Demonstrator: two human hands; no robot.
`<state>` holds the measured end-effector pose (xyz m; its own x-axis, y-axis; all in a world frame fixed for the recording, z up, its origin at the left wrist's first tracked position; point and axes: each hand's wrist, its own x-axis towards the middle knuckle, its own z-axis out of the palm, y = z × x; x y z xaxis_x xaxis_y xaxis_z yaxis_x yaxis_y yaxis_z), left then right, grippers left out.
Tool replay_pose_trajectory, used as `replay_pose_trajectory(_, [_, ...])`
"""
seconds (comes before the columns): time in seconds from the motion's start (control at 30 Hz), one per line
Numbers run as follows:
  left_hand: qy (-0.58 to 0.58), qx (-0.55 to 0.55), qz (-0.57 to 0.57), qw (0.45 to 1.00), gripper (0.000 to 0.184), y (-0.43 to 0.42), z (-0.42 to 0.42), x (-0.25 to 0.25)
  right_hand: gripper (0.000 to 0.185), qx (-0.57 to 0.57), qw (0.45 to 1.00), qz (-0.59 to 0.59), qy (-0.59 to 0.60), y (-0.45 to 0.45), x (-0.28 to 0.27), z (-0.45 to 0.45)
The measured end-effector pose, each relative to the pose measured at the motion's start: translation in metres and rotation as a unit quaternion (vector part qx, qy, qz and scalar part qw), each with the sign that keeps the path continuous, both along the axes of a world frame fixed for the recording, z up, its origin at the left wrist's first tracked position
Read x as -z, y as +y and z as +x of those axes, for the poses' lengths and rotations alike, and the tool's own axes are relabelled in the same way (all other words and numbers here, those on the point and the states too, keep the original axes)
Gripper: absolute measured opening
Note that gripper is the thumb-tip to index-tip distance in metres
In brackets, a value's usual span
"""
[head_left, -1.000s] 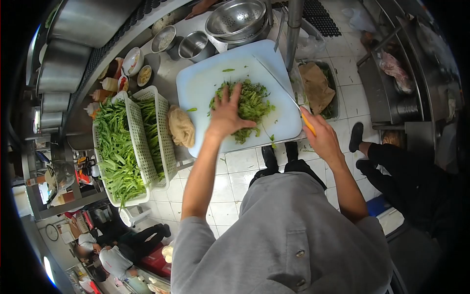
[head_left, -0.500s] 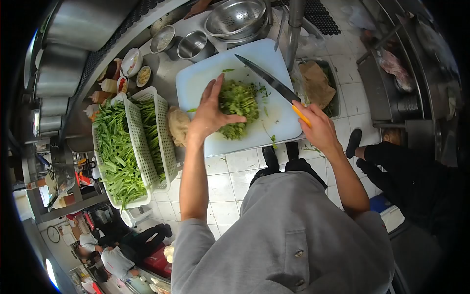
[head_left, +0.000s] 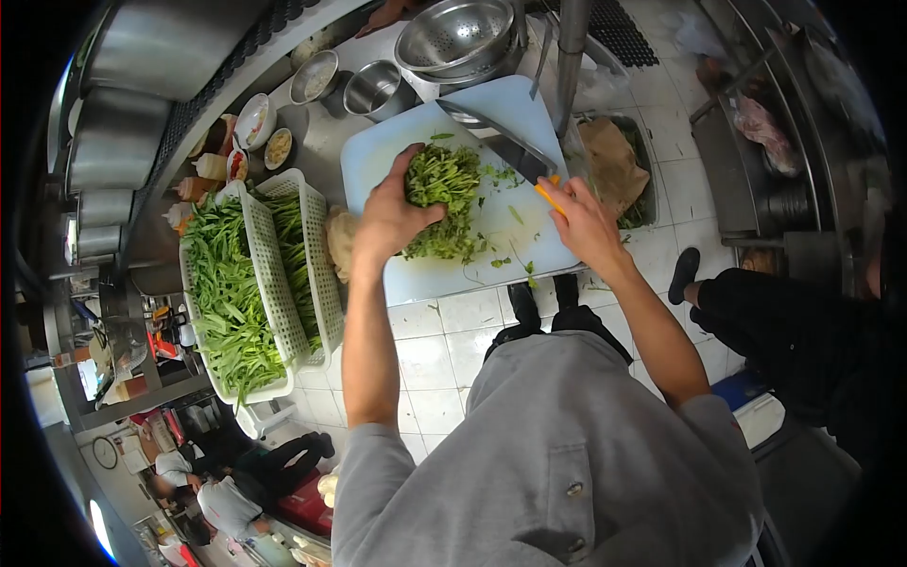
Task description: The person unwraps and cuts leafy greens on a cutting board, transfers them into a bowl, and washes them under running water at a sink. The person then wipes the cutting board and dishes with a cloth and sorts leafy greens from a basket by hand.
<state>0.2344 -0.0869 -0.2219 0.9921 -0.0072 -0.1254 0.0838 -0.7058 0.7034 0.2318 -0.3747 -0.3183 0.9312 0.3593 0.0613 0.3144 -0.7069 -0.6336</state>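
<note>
Left hand, spread and cupped, rests against the side of a loose heap of chopped leafy greens, its thumb and fingers apart along the edge; that curve appears to gather the pieces and stop them spreading. Well apart from it, the right hand is closed around the orange handle of a long, dark-bladed kitchen knife. Gripping the handle leaves the fingers clear of the blade, which points away from the body across the board; whether its edge touches the surface I cannot tell.

The heap sits near the middle of a pale bluish-white, round-cornered plastic cutting board, with scattered bits between it and the knife. The board lies at the near edge of a grey metal desk, probably so that both arms reach it without stretching.

Just beside the board on the left are a crumpled beige cloth and two white perforated plastic baskets of long uncut greens; their placing seems to suit the left hand's reach. Shiny steel bowls and a round steel colander stand beyond the far edge, likely out of the knife's way.
</note>
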Motion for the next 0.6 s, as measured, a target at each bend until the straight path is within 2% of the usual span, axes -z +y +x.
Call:
replay_pose_trajectory(0.1, [0.030,0.035,-0.044,0.998,0.101,0.001,-0.005,-0.017,0.052,0.003,1.000,-0.003,0.012,0.001,-0.003,0.000])
replay_pose_trajectory(0.2, [-0.031,0.079,0.072,0.994,0.114,0.003,-0.005,0.016,0.053,0.002,1.000,-0.003,0.004,0.002,-0.003,0.001])
replay_pose_trajectory(0.23, [0.052,0.052,0.154,0.985,0.123,-0.017,-0.009,0.010,0.053,0.002,1.000,-0.003,-0.001,0.002,-0.002,0.001])
replay_pose_trajectory(0.33, [0.188,0.041,0.294,0.936,0.129,-0.063,-0.014,0.028,0.053,-0.002,1.000,-0.007,-0.009,0.002,0.000,0.001])
replay_pose_trajectory(0.37, [0.155,0.029,0.313,0.936,0.124,-0.066,-0.017,0.033,0.052,-0.002,1.000,-0.006,-0.013,0.002,0.000,0.003])
replay_pose_trajectory(0.47, [0.075,0.027,0.209,0.975,0.113,-0.023,0.002,0.056,0.052,-0.003,1.000,-0.006,-0.010,0.001,0.002,-0.001])
replay_pose_trajectory(0.5, [0.075,0.002,0.182,0.980,0.099,-0.020,0.006,0.047,0.051,-0.003,1.000,-0.007,-0.006,0.001,0.002,-0.001])
replay_pose_trajectory(0.6, [0.021,0.000,0.070,0.997,0.092,0.010,0.013,0.036,0.051,-0.002,1.000,-0.008,-0.003,0.003,0.000,0.003])
